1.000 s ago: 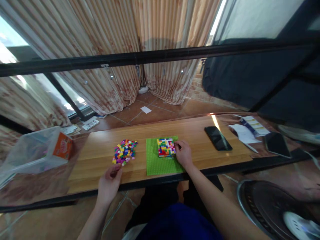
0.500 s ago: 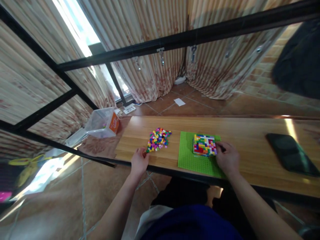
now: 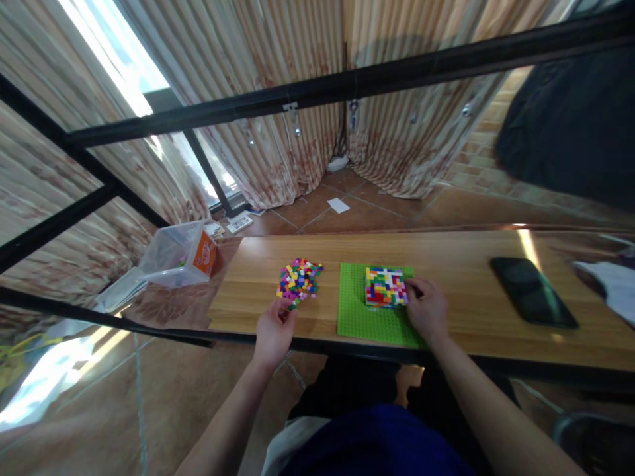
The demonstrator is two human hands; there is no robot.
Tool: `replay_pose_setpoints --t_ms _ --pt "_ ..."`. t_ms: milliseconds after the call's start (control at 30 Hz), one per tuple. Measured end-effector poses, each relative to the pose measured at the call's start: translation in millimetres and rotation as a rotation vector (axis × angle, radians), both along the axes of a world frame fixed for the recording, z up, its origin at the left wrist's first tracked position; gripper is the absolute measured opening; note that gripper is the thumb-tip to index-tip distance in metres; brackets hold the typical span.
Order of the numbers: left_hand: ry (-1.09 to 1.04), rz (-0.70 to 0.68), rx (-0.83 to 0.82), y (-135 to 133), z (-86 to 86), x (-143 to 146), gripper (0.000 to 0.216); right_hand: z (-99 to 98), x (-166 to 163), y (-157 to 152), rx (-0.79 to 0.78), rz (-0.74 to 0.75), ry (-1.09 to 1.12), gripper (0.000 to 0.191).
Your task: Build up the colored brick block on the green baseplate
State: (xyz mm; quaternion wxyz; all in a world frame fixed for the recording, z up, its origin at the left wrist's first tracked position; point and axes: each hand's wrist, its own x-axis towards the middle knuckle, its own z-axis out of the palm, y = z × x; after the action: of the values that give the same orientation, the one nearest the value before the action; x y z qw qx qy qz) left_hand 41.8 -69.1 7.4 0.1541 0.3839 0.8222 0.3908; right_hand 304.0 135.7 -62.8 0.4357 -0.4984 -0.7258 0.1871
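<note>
A block built of many-coloured toy bricks (image 3: 384,287) stands on a green studded baseplate (image 3: 354,320) on the wooden table. My right hand (image 3: 427,309) is at the block's right side, thumb and fingers curled against its edge. To the left lies a loose pile of small coloured bricks (image 3: 299,281). At the pile's near edge is my left hand (image 3: 274,332), its thumb and forefinger pinched together. A green brick shows beside those fingertips; whether they grip any brick is too small to tell.
A dark phone or tablet (image 3: 533,292) lies on the table (image 3: 461,264) to the right, with white cloth or paper (image 3: 610,287) beyond it. A clear plastic bin (image 3: 173,258) is off the table's left end. Black metal bars (image 3: 223,109) cross in front of the curtains.
The whole view has shifted, so table and hands appear farther left. My left hand stays by the pile, pinching at its near edge; my right hand stays against the brick block.
</note>
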Motion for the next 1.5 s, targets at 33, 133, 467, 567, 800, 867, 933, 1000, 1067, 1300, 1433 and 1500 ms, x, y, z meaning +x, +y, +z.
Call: replay_pose_setpoints --t_ms 33,133,467,567,800,867,933,1000,1067,1300,1433,1500 --pt "-0.054 -0.050 0.054 5.0 -0.5 8.0 0.007 0.6 -0.6 -0.2 0.003 0.005 0.006 0.025" --pt "-0.185 -0.183 0.180 24.8 -4.2 33.1 0.004 2.3 -2.1 -0.7 -0.001 0.015 0.014 0.025" --pt "-0.155 -0.381 0.187 95.1 -0.8 80.2 0.010 7.8 -4.9 -1.7 -0.022 0.000 0.003 0.024" --pt "-0.083 -0.375 0.168 105.3 3.2 87.1 0.010 7.8 -5.5 -1.6 -0.016 -0.003 0.015 0.024" --pt "0.045 -0.333 0.133 114.0 -5.2 99.1 0.008 6.2 -4.9 -0.4 -0.027 0.007 0.019 0.022" --pt "0.080 -0.319 0.145 115.2 -9.3 101.9 0.006 6.1 -4.9 -0.4 -0.022 0.004 0.024 0.022" --pt "0.107 -0.309 0.157 115.9 -12.0 104.2 0.006 6.3 -5.0 -0.7 -0.019 0.001 0.027 0.022" --pt "0.117 -0.305 0.168 116.0 -13.6 105.5 0.006 6.6 -5.3 -1.0 -0.015 -0.003 0.027 0.022" --pt "0.111 -0.310 0.175 115.4 -14.4 105.4 0.006 6.7 -5.4 -1.2 -0.010 -0.007 0.027 0.021" --pt "0.018 -0.320 0.221 114.3 -13.8 100.8 0.006 7.2 -5.5 -2.0 -0.013 -0.011 0.019 0.022" --pt "-0.049 -0.366 0.237 114.0 -12.3 97.3 0.011 8.0 -5.7 -2.5 -0.019 -0.007 0.029 0.021" --pt "-0.059 -0.386 0.242 113.4 -12.4 95.9 0.011 8.0 -5.8 -2.5 -0.018 -0.009 0.032 0.021"
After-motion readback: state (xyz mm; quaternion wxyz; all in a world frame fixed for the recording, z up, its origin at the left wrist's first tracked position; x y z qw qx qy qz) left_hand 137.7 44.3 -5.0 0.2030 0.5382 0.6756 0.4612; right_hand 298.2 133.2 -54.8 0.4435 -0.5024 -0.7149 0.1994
